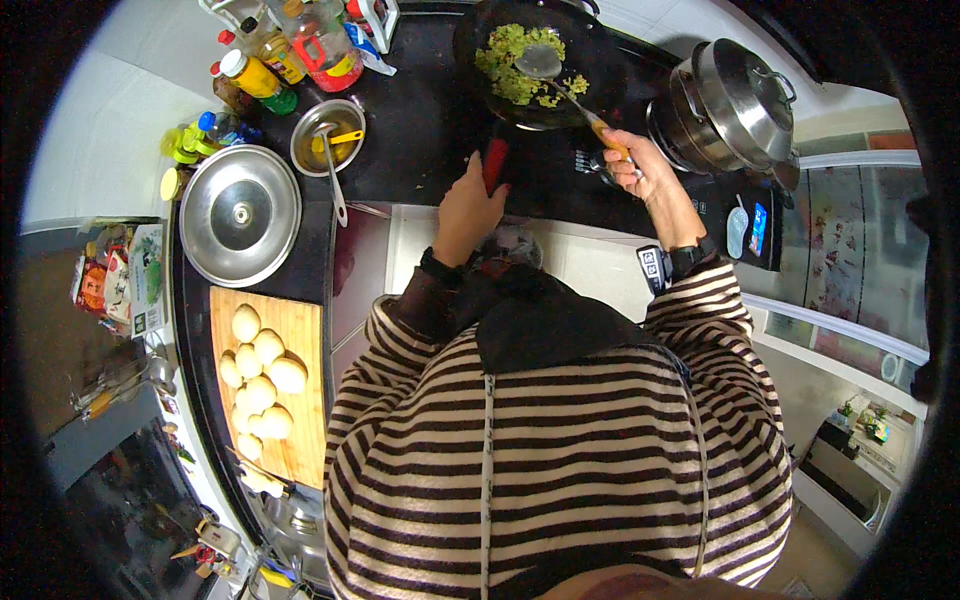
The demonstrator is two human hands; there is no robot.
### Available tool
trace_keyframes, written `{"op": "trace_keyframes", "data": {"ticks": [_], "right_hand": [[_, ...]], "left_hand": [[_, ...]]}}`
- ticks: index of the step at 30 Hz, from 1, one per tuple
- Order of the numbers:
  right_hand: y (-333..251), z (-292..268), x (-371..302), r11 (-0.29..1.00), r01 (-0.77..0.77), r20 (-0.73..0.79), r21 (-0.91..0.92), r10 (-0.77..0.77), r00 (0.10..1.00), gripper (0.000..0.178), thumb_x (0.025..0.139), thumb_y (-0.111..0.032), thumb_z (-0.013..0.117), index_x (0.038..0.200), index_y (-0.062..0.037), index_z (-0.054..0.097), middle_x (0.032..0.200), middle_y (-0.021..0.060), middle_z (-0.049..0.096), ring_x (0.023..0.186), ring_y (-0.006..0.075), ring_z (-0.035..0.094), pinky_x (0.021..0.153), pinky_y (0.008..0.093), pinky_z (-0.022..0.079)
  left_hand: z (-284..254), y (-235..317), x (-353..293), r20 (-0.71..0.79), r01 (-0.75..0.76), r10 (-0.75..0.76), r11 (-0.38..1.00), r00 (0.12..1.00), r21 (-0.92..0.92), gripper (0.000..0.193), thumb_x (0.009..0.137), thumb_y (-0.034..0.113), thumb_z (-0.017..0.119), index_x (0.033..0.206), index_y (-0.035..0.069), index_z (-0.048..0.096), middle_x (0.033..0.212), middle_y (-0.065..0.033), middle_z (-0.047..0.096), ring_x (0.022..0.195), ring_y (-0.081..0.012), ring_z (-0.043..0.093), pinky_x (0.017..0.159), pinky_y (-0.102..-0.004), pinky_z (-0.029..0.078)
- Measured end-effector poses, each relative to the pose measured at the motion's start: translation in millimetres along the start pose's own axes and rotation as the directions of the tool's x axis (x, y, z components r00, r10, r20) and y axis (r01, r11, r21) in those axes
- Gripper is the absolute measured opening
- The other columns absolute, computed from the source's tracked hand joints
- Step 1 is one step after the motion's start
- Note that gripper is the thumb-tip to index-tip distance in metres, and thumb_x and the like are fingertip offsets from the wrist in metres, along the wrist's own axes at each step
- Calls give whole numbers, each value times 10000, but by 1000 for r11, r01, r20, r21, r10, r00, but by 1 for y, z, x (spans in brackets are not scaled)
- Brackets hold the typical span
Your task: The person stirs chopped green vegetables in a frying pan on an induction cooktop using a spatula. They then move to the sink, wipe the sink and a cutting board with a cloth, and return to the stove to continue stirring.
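Note:
My left hand is closed around the red-and-black handle of a dark wok. Chopped yellow-green food lies spread over the wok's left side and bottom. In my right hand is the wooden handle of a metal spatula. Its broad head rests on the food, and its shaft slants down to the right over the wok's rim. A fork lies on the counter just left of my right hand.
Lidded steel pot stands right of the wok. Leftward are a steel bowl with a ladle and yellow-handled utensil, bottles, and a large round lid. A wooden board bears several pale round lumps.

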State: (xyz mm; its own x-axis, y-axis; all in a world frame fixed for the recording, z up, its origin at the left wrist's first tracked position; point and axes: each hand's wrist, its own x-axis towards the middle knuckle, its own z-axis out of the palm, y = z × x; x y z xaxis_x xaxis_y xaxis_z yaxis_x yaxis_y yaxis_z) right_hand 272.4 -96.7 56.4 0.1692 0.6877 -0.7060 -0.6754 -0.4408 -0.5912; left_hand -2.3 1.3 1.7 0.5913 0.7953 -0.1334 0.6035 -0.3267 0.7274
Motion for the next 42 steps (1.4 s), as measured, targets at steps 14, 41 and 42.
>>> {"op": "trace_keyframes", "data": {"ticks": [14,41,42], "right_hand": [[17,-8,-67,-56,-86,-14,-995,-751,660,597,776,-92,647,1340,-242,519,1014,152,685,900,306,669,807,356,504],[-52,-37,-31,878,-250,-270,-408,145,952,331,944,-261,507,1273,-236,499,528,-57,376,319,6,249,266,156,168],[-53,-37,-30,877,-263,-278,-402,157,948,328,945,-265,507,1271,-229,499,527,-56,377,317,8,250,261,159,172]], "left_hand": [[3,0,1,-15,-11,12,1000,1000,21,718,812,297,665,1386,-3,355,998,-266,646,900,-441,627,776,-495,506],[-1,5,1,20,24,-24,1000,1000,20,722,822,301,652,1399,0,339,1019,-262,643,930,-430,622,785,-486,505],[-1,5,1,23,19,-19,1000,1000,8,724,822,303,651,1401,1,337,1021,-261,642,929,-431,622,787,-487,504]]}}
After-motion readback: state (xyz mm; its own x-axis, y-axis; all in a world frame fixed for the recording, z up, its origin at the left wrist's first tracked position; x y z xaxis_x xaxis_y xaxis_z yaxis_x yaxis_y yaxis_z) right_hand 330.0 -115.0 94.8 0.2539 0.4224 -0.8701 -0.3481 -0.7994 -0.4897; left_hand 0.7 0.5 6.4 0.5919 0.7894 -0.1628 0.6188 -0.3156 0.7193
